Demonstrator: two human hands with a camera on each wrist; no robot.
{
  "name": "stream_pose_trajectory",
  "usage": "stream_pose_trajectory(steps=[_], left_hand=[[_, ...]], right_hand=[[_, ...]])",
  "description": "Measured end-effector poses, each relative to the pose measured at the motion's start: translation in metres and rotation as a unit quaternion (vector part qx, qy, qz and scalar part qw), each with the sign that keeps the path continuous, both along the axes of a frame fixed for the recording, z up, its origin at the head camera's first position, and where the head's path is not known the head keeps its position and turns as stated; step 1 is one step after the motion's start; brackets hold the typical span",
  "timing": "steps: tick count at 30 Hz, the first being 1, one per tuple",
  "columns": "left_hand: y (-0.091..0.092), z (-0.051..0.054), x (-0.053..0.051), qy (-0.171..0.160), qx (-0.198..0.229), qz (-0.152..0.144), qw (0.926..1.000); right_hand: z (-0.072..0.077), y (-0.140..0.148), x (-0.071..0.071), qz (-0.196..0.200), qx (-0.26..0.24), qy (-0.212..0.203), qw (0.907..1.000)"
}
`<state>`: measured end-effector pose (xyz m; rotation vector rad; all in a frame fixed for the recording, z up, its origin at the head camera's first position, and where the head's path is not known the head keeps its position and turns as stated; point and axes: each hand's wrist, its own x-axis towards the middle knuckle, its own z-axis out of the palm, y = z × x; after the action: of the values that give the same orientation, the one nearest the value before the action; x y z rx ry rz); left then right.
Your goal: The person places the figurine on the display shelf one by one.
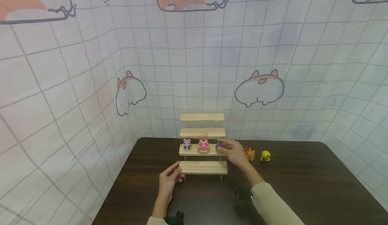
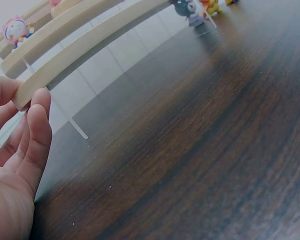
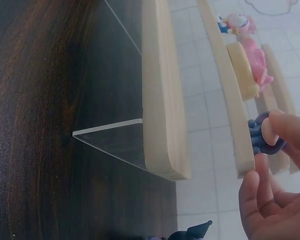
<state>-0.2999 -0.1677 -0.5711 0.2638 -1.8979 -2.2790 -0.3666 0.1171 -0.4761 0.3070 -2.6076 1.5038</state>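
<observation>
The bare left hand (image 1: 167, 181) rises on a bare left forearm (image 1: 161, 205) from the lower edge of the head view, with the cuff of a pale cream cloth sleeve (image 1: 156, 221) showing beneath. Its fingers (image 2: 39, 127) bend in a light pinch, and the left wrist view shows part of the palm. The bare right hand (image 1: 234, 153) reaches farther forward, its bare right forearm (image 1: 253, 175) slanting up and leftward out of a long pale cream right sleeve (image 1: 272, 201). Its fingers (image 3: 250, 195) are bent in a pinching grip, and the right wrist view shows the hand entering from the right edge.
</observation>
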Motion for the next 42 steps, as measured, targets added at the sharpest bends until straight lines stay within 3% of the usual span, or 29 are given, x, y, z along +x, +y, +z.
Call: stream_pose_trajectory(steps=[20, 27, 34, 42], left_hand=[[0.001, 0.002, 0.000, 0.000, -0.002, 0.004, 1.0000], [0.002, 0.004, 0.003, 0.006, -0.006, -0.001, 1.0000], [0.001, 0.005, 0.004, 0.008, -0.009, 0.000, 0.9999], [0.002, 0.005, 0.003, 0.006, -0.007, -0.001, 1.0000]], right_hand=[[-0.004, 0.000, -0.002, -0.005, -0.006, 0.014, 0.9999], [-0.002, 0.003, 0.000, -0.001, -0.014, 0.000, 0.9999], [0.000, 0.015, 0.010, -0.005, -0.010, 0.024, 0.9997], [-0.010, 0.054, 0.029, -0.006, 0.002, 0.062, 0.9981]])
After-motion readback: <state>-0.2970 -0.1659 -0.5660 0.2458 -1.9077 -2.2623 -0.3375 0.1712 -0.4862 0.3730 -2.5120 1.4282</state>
